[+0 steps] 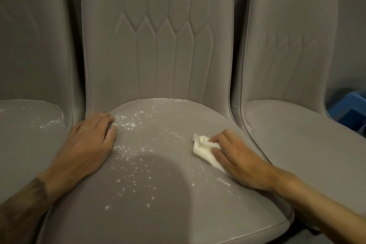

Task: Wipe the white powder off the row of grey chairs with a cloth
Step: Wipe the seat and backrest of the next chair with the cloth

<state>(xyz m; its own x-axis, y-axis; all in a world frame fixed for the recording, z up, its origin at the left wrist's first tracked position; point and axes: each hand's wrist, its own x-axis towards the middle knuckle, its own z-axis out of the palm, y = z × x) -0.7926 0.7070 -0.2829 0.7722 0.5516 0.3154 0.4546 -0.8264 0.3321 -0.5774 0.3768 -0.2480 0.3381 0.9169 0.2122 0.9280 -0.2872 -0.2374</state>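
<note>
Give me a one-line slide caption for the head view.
Right hand holds a white cloth on the middle chair, its seat speckled with powder; left hand rests flat on the seat.

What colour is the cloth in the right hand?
White; the cloth shows best in the head view, held by the right hand.

Powder (136, 166) lies on the middle chair (158, 214) between the left hand (89, 142) and the cloth (204, 148) under the right hand (237, 158).
</note>
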